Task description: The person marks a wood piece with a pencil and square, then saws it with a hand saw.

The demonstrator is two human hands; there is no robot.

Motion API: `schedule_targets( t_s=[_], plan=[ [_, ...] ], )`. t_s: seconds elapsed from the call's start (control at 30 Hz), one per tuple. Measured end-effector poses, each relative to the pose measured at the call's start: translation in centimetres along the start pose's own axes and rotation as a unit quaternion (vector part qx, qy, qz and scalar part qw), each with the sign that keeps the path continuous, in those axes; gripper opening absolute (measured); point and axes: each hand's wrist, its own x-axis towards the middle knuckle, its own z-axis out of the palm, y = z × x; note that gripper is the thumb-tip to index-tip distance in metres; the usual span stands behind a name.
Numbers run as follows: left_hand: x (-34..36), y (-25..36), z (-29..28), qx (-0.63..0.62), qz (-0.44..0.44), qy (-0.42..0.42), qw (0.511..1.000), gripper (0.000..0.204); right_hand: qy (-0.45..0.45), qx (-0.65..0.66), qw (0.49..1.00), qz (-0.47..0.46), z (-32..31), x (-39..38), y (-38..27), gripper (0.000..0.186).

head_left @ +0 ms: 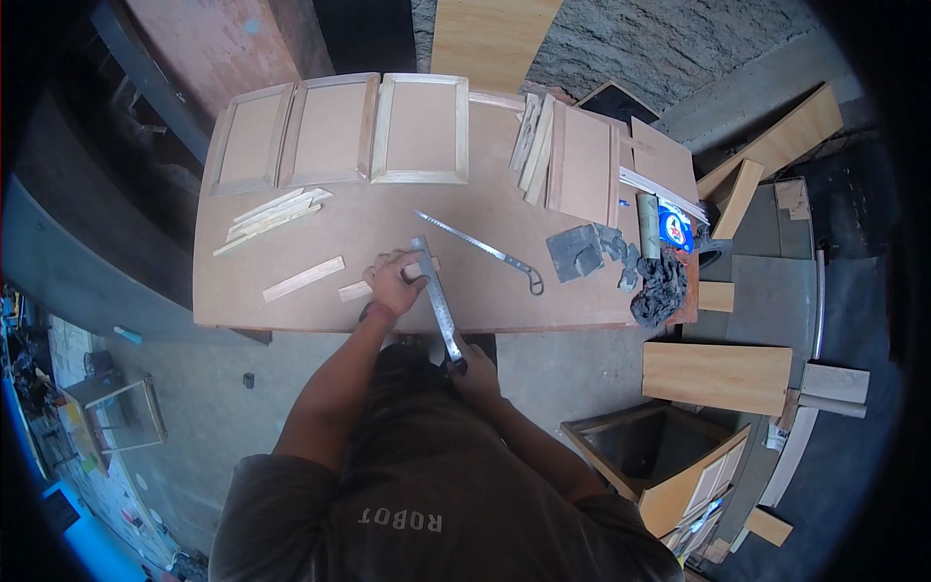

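Note:
My left hand [396, 279] is closed on a short wooden strip [355, 290] near the front edge of the workbench [320, 223]. The strip's other end comes out past my fingers, under a flat metal blade [439, 308]. That blade slants across the strip toward me, and my left fingertips touch its side. Its dark lower end is in my right hand [474, 372], closed just beyond the bench edge. Whether it is a saw or a square, I cannot make out. A narrow handsaw [475, 248] lies to the right. Another strip [304, 278] rests left of my left hand.
Three framed panels [420, 126] lie along the back, with a pile of thin strips [274, 215] before them. Sandpaper sheets [574, 252], a dark rag [660, 289] and more panels [583, 160] occupy the right. Boards [718, 376] and an open wooden box [640, 446] stand beyond.

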Motion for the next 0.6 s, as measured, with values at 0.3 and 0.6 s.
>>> schedule_targets(
  t_s=[0.3, 0.6],
  plan=[
    [0.2, -0.4, -0.2, 0.058, 0.006, -0.047, 0.997, 0.06, -0.004, 0.001, 1.0, -0.007, 0.2, 0.1, 0.1, 0.076],
    [0.4, -0.4, 0.1, 0.049, 0.005, -0.057, 0.997, 0.059, -0.016, -0.018, 1.0, 0.002, -0.5, -0.2, 0.3, 0.076]
  ],
)
